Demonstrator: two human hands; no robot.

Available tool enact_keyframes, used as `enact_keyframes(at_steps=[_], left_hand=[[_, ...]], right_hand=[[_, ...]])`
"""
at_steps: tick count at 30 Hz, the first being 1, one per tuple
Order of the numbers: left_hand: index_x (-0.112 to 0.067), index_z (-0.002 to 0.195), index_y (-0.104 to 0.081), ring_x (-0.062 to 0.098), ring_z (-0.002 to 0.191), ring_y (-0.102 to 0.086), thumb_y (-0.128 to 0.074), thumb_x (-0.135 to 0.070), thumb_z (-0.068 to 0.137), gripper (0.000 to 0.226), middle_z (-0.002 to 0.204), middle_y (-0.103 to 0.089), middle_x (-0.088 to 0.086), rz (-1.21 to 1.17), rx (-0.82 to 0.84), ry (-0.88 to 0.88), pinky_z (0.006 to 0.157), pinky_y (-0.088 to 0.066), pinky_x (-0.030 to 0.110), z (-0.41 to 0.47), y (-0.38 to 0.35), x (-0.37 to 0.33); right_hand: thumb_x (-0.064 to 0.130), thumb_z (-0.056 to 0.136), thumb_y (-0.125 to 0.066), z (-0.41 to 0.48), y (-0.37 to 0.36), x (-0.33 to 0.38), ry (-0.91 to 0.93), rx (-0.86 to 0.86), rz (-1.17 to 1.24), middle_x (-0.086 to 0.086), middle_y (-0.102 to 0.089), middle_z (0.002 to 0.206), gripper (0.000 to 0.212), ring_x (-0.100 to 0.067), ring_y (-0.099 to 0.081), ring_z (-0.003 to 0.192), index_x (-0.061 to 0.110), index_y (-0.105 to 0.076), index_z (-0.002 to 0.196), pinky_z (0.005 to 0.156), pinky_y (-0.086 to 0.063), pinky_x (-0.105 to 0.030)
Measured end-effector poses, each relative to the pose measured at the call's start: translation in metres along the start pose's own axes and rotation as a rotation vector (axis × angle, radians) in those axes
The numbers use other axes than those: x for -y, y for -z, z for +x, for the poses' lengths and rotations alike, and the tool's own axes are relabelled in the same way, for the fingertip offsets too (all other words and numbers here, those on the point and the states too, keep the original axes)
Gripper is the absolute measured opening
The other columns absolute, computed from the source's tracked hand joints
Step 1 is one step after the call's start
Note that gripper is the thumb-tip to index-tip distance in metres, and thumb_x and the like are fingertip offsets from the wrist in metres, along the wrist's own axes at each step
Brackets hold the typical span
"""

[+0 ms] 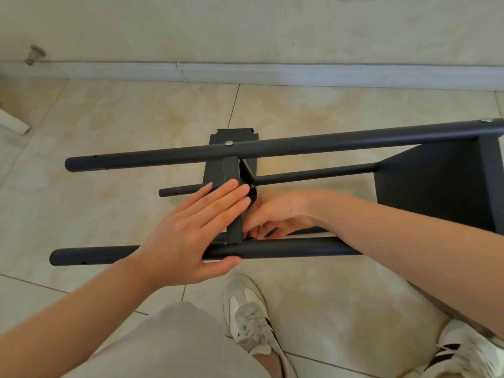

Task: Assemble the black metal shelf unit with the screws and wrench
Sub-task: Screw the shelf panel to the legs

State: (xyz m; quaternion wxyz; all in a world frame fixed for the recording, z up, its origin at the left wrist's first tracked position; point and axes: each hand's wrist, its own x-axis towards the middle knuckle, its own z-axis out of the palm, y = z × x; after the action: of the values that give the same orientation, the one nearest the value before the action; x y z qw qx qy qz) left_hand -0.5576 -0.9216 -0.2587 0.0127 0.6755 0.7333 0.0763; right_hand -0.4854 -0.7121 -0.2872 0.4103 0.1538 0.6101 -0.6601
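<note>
Shelf unit: the black tubular-metal shelf unit (272,148) lies on its side on the beige tiled floor (136,118), with its long axis running left–right.
Left hand: the left hand (196,225) lies flat, fingers (229,192) straight and together, pressing the upright black middle shelf panel (231,170). Its thumb is hooked under the near round black pole (300,248).
Right hand: the right hand (275,211) reaches inside the frame, fingers curled at the panel–pole corner. I cannot tell whether they pinch a screw or a wrench.
Key relation: the joint sits right at the right hand's fingers, at the panel's near end, so this hand is the nearer one and the fastening likely falls to it.
</note>
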Motion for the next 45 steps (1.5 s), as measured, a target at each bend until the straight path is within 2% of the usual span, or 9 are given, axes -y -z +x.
enact_keyframes(at_steps=[4,8,15,19,24,31,35,39,45], left_hand=[[-0.008,0.154,-0.036,0.024,0.154,-0.021,-0.050,-0.060,0.096,0.079,0.164,-0.030,0.007,0.002,-0.006,-0.006,0.126,-0.019,0.041,0.0004,0.0003,0.0005],[-0.008,0.153,-0.037,0.023,0.154,-0.021,-0.052,-0.059,0.095,0.079,0.163,-0.030,0.007,0.006,-0.004,-0.001,0.126,-0.020,0.041,0.0008,0.0017,-0.0004],[-0.007,0.152,-0.039,0.025,0.153,-0.024,-0.055,-0.057,0.093,0.079,0.162,-0.033,0.008,-0.002,-0.013,-0.009,0.124,-0.024,0.044,0.0008,0.0033,-0.0013],[-0.007,0.151,-0.039,0.025,0.153,-0.024,-0.055,-0.057,0.093,0.078,0.162,-0.033,0.008,-0.002,0.003,-0.003,0.123,-0.026,0.045,0.0013,0.0041,-0.0019],[-0.008,0.151,-0.039,0.025,0.153,-0.025,-0.054,-0.057,0.093,0.078,0.161,-0.034,0.008,-0.006,-0.007,-0.001,0.122,-0.027,0.046,0.0017,0.0052,-0.0025],[-0.008,0.152,-0.038,0.024,0.153,-0.023,-0.054,-0.058,0.094,0.078,0.162,-0.033,0.007,-0.006,-0.003,-0.003,0.123,-0.026,0.045,0.0016,0.0045,-0.0015],[-0.008,0.152,-0.038,0.025,0.153,-0.023,-0.054,-0.057,0.094,0.078,0.162,-0.032,0.007,-0.011,-0.006,-0.005,0.123,-0.025,0.045,0.0006,0.0034,-0.0009],[-0.009,0.152,-0.038,0.024,0.153,-0.024,-0.054,-0.058,0.094,0.078,0.162,-0.033,0.007,-0.009,-0.009,-0.005,0.124,-0.025,0.043,0.0009,0.0032,-0.0007],[-0.009,0.152,-0.038,0.023,0.153,-0.023,-0.054,-0.058,0.094,0.078,0.162,-0.032,0.007,-0.008,-0.010,-0.004,0.124,-0.024,0.042,0.0002,0.0023,-0.0003]], right_hand=[[0.017,0.091,-0.066,-0.0012,-0.0008,0.0002,0.017,0.028,0.044,-0.003,-0.067,0.085,0.013,-0.020,-0.061,0.090,0.010,-0.071,0.100,0.100,-0.050,-0.040],[0.019,0.090,-0.068,-0.0023,0.0020,-0.0001,-0.006,0.033,0.030,-0.003,-0.068,0.085,0.015,-0.021,-0.062,0.091,0.010,-0.072,0.101,0.099,-0.050,-0.039],[0.018,0.092,-0.066,0.0029,-0.0037,-0.0006,0.007,0.031,0.054,-0.006,-0.069,0.097,0.029,-0.019,-0.064,0.088,0.007,-0.067,0.118,0.091,-0.054,-0.036],[0.018,0.091,-0.066,-0.0023,0.0031,-0.0032,-0.004,0.088,0.078,-0.004,-0.069,0.092,0.019,-0.018,-0.063,0.088,0.009,-0.070,0.107,0.091,-0.052,-0.035],[0.018,0.090,-0.069,-0.0032,0.0042,-0.0045,0.007,0.055,0.018,-0.004,-0.073,0.094,0.008,-0.020,-0.066,0.094,0.014,-0.076,0.093,0.098,-0.052,-0.038],[0.017,0.092,-0.066,-0.0031,0.0012,-0.0018,0.016,0.057,0.041,-0.005,-0.070,0.097,0.016,-0.021,-0.063,0.095,0.011,-0.072,0.106,0.102,-0.050,-0.042],[0.017,0.092,-0.066,0.0000,-0.0013,-0.0006,0.019,0.054,0.031,-0.003,-0.068,0.084,0.012,-0.020,-0.063,0.088,0.010,-0.071,0.100,0.097,-0.052,-0.039],[0.020,0.089,-0.069,-0.0026,0.0036,-0.0024,0.001,0.057,0.023,-0.005,-0.063,0.083,0.010,-0.021,-0.058,0.087,0.015,-0.075,0.082,0.090,-0.051,-0.035],[0.018,0.090,-0.068,0.0013,-0.0003,-0.0018,0.007,0.039,0.023,-0.003,-0.066,0.083,0.008,-0.019,-0.060,0.085,0.012,-0.072,0.094,0.088,-0.053,-0.033]])
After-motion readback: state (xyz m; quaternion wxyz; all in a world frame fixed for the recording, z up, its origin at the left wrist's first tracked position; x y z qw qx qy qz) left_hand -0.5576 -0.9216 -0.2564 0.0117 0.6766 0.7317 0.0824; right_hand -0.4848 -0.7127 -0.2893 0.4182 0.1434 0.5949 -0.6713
